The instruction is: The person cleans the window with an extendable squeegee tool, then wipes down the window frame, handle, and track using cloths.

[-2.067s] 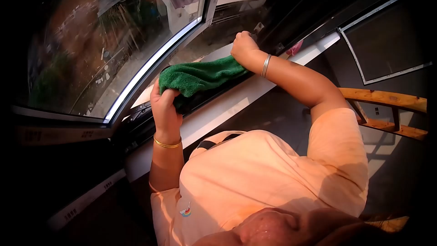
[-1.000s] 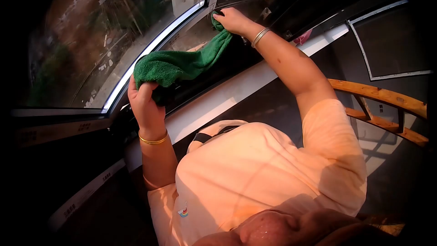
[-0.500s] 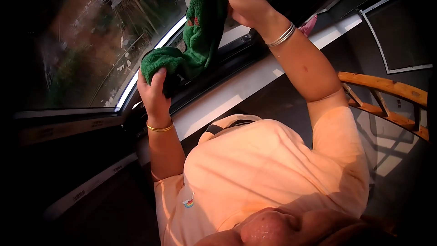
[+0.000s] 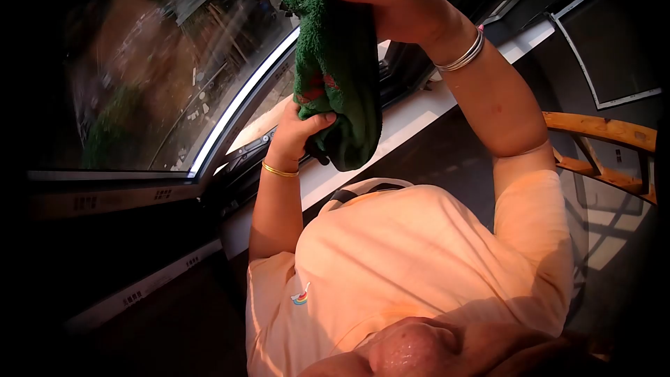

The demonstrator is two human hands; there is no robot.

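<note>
A green towel (image 4: 340, 77) with small red marks hangs bunched between my two hands over the window sill. My right hand (image 4: 401, 1), with silver bangles at the wrist, grips its upper end, the thumb across the front. Lower down, my left hand (image 4: 296, 132), wearing a gold bangle, pinches the towel's left edge between thumb and fingers. Part of the fingers of both hands is hidden behind the cloth. The towel's lower fold hangs in front of the dark window track.
An opened glass window pane (image 4: 160, 70) with a bright frame edge is at the left. The white sill (image 4: 412, 115) runs diagonally below the towel. On the right are a wooden ladder-like piece (image 4: 607, 130) and a framed dark screen (image 4: 607, 49).
The towel was stretched along the sill; now it is gathered and hangs nearly upright. My right hand has risen, and my left hand has moved right, closer to it.
</note>
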